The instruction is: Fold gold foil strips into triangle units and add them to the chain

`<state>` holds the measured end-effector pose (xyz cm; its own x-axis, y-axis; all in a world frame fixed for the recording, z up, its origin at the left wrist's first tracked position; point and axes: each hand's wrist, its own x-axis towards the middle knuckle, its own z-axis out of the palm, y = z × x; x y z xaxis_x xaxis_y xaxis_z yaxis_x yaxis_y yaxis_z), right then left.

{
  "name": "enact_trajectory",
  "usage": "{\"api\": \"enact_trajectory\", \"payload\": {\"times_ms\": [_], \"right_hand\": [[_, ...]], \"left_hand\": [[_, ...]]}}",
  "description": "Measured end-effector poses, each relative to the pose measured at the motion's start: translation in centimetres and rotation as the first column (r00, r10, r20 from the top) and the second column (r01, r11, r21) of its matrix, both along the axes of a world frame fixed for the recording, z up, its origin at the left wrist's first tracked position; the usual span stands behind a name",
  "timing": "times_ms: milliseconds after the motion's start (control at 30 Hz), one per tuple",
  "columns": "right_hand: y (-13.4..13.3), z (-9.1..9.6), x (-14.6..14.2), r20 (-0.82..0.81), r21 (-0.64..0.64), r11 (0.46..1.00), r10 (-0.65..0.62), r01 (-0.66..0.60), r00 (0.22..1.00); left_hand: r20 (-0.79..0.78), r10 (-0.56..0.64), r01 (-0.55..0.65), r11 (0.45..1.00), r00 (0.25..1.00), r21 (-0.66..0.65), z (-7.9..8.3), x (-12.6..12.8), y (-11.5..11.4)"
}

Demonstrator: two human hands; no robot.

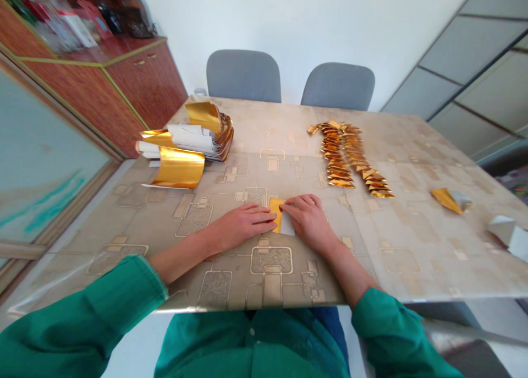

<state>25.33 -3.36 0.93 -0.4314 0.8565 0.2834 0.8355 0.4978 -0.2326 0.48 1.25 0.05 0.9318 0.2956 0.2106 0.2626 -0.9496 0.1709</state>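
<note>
A small sheet of gold foil paper [275,206], folded partly over with its white side showing on the right, lies on the table in front of me. My left hand [244,224] rests flat, fingers stretched out, with the fingertips on the paper's left part. Curled at the paper's right side, my right hand [308,219] has its thumb and fingers closed on the folded edge. Part of the paper is hidden under the fingers. Farther up to the right lie two rows of folded gold paper pieces [339,155], stacked close together.
Stacks of gold-and-white paper sheets [181,166] lie at the table's back left. A loose gold piece [447,200] and a white folded paper [511,236] are at the right. Two grey chairs [243,75] stand behind the patterned table [231,281]; a wooden cabinet [142,83] is at the left.
</note>
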Motion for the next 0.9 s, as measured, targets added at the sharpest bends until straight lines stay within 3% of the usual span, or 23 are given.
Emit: {"api": "enact_trajectory", "payload": {"times_ms": [300,600,900], "right_hand": [[-0.3,-0.3,-0.6,-0.073,-0.003,0.998,-0.064,0.064,0.995],[-0.1,-0.2,-0.2,-0.049,-0.033,0.999,-0.038,0.037,0.998],[-0.1,-0.4,-0.2,-0.045,-0.031,0.999,-0.029,0.027,0.999]], "left_hand": [[0.11,0.047,-0.056,0.995,0.993,0.083,-0.4,0.9,-2.6],[-0.001,-0.021,0.021,0.999,1.0,0.044,-0.6,-0.9,-1.9],[-0.047,0.14,-0.136,0.988,0.989,0.072,-0.4,-0.8,-0.5]]}}
